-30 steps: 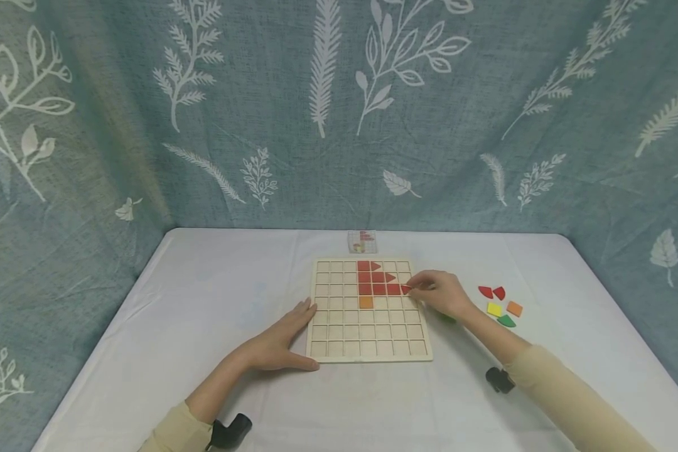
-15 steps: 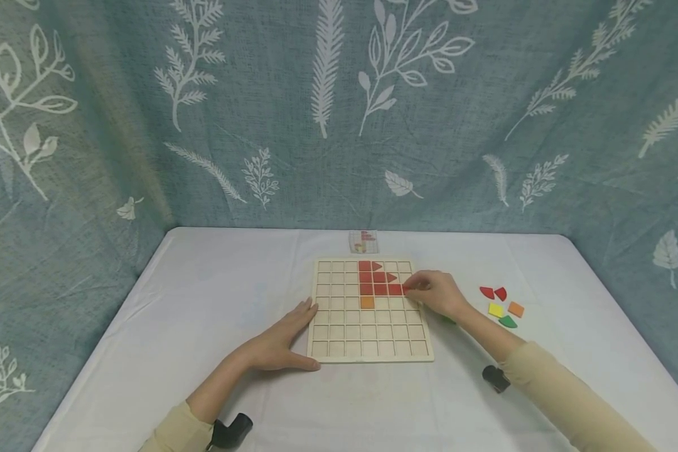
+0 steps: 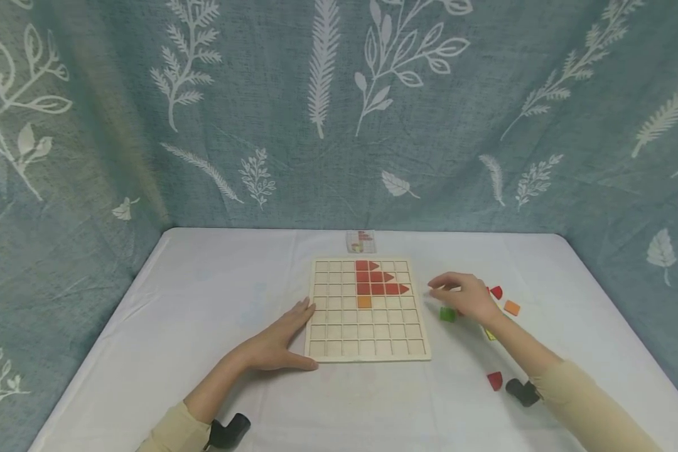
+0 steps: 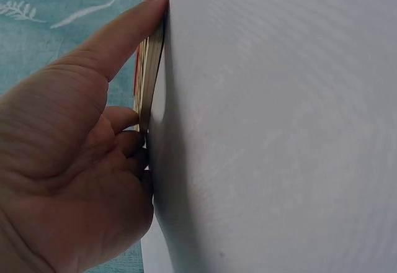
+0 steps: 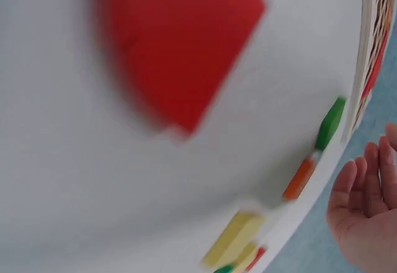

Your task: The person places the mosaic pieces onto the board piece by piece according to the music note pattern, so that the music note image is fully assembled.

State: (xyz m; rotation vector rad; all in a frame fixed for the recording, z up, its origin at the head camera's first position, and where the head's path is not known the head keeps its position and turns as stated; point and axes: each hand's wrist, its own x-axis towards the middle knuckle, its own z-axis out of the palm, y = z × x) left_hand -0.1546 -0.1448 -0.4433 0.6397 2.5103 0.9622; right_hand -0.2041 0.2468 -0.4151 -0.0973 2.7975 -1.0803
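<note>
A pale wooden grid board (image 3: 333,348) lies on the table with three rows of red pieces (image 3: 377,289) ending in points, and one orange square (image 3: 364,302) beneath them. My left hand (image 3: 279,342) rests against the board's left side, fingers extended and thumb at the near left corner; the left wrist view shows the thumb (image 4: 133,31) touching the board's edge. My right hand (image 3: 466,296) hovers right of the board with nothing in its loosely bent fingers, above or beside a green piece (image 3: 447,314). It partly hides loose pieces behind it.
A small printed card (image 3: 361,242) lies beyond the board. On the right lie loose pieces: an orange square (image 3: 511,307), a red one (image 3: 496,292), a yellow one (image 3: 490,334), and a red quarter-round (image 3: 495,380) by the black wrist camera (image 3: 522,392). A patterned curtain (image 3: 294,188) hangs behind.
My right hand has let go of the red pointed piece at the end of the third row and moved right, off the board. My left hand stays put.
</note>
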